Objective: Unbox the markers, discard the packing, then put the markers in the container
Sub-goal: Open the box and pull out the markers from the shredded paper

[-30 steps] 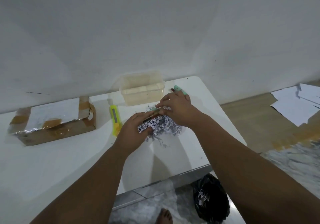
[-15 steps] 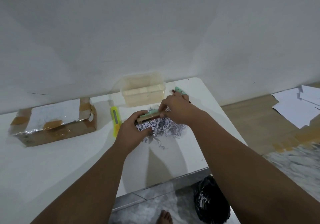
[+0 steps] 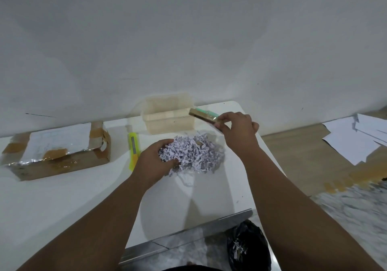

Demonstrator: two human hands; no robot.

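My right hand (image 3: 238,130) grips a bundle of markers (image 3: 204,116), brown and mint green, lifted and tilted just right of the clear plastic container (image 3: 167,113). The container stands against the wall with nothing visible inside. A heap of white shredded paper packing (image 3: 192,153) lies on the white table (image 3: 62,197) between my hands. My left hand (image 3: 156,162) curls its fingers into the left side of that heap. The opened cardboard box (image 3: 56,151), taped and foil-lined, sits at the far left.
A yellow utility knife (image 3: 133,148) lies between the box and the packing. On the floor below the table's front edge stands a black bag (image 3: 248,247) holding some shreds. Loose white sheets (image 3: 356,138) lie on the floor at right.
My right hand has pulled the markers up out of the shredded paper and toward the container's right side. My left hand let go of the markers and now clutches the packing.
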